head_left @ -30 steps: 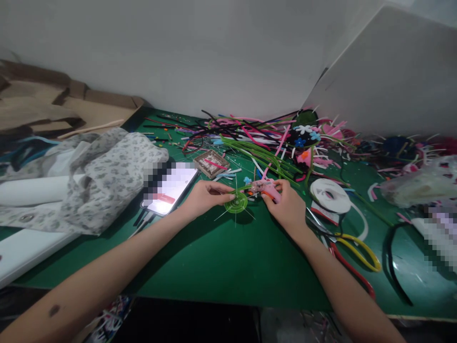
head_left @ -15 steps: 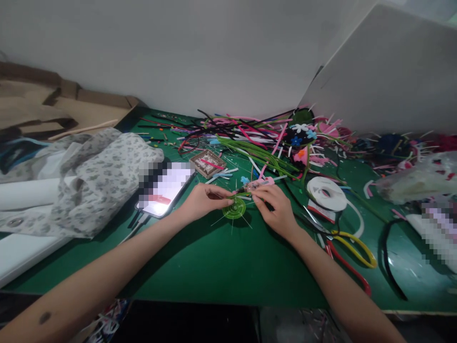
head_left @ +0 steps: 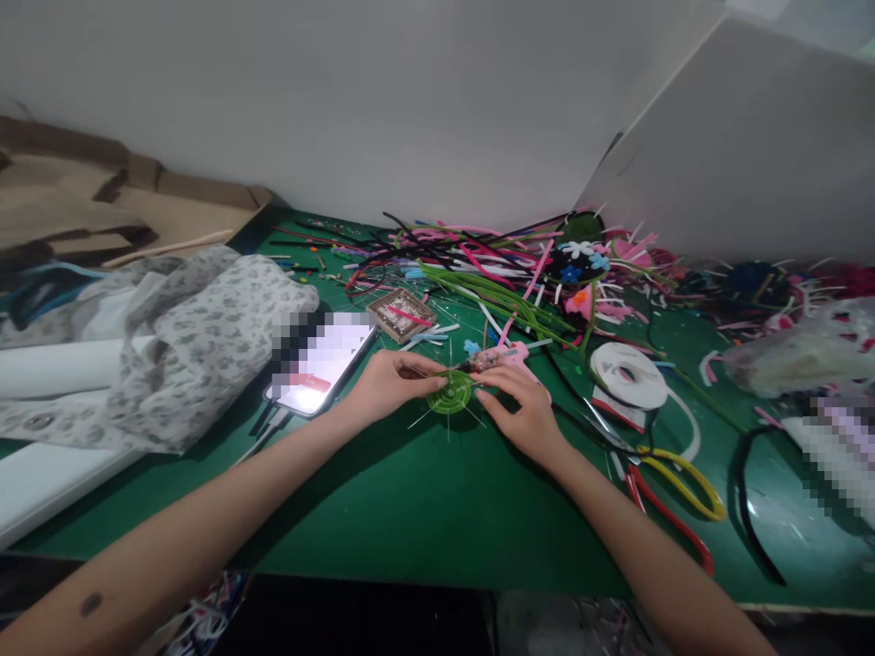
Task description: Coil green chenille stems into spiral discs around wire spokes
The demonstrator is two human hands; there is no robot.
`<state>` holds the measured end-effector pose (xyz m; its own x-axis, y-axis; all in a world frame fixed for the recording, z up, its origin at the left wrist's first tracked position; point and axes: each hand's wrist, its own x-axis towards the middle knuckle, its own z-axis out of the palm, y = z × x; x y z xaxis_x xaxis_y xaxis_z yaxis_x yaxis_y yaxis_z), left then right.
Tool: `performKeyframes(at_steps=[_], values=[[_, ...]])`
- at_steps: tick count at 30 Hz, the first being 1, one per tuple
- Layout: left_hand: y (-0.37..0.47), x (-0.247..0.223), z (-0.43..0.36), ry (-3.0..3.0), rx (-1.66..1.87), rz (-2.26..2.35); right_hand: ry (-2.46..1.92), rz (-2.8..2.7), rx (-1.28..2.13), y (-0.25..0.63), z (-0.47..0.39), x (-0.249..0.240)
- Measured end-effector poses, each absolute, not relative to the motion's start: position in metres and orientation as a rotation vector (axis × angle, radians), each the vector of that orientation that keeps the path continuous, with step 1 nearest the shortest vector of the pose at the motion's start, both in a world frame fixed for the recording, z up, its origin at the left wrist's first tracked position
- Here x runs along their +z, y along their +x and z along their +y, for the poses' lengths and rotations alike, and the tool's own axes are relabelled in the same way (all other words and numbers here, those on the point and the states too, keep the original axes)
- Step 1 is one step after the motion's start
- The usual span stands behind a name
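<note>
A round green coil [head_left: 449, 395] with thin clear spokes sticking out lies between my hands at the centre. My left hand [head_left: 386, 387] pinches its upper left edge between thumb and fingers. My right hand [head_left: 523, 410] is at the coil's upper right edge, thumb and fingertips close together; whatever they hold is too small to make out. Just behind the right fingers lies a pink glue gun [head_left: 518, 354], its tip pointing toward the coil. A small blue flower [head_left: 471, 347] sits behind the coil.
Scissors with yellow and red handles [head_left: 653, 465] and a white ribbon roll [head_left: 627, 375] lie at right. A phone [head_left: 321, 363] and patterned cloth [head_left: 225, 328] are at left. Behind are a small ornate frame [head_left: 402, 315] and piled pipe cleaners [head_left: 492, 296].
My right hand's fingers have shifted and lie lower around the coil's right edge, showing more of the pink glue gun. The green strand between the hands now lies against the coil. The view has shifted slightly.
</note>
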<state>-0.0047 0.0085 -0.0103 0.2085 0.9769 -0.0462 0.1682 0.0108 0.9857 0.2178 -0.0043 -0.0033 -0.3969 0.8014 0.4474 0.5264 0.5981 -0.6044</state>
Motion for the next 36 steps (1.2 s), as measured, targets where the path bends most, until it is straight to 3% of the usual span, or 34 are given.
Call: performKeyframes(at_steps=[12, 18, 26, 36], values=[[-0.001, -0.012, 0.001, 1.544, 1.012, 1.264, -1.246, -1.611, 1.028, 0.203, -0.014, -0.009], [0.007, -0.011, -0.008, 1.522, 1.107, 1.233, -1.338, -1.464, 0.994, 0.197, -0.021, -0.006], [0.009, -0.008, -0.012, 1.461, 0.975, 1.03, -1.346, -1.353, 1.049, 0.207, -0.009, -0.006], [0.009, -0.016, -0.002, 1.397, 0.895, 1.055, -1.421, -1.523, 1.103, 0.218, -0.001, -0.004]])
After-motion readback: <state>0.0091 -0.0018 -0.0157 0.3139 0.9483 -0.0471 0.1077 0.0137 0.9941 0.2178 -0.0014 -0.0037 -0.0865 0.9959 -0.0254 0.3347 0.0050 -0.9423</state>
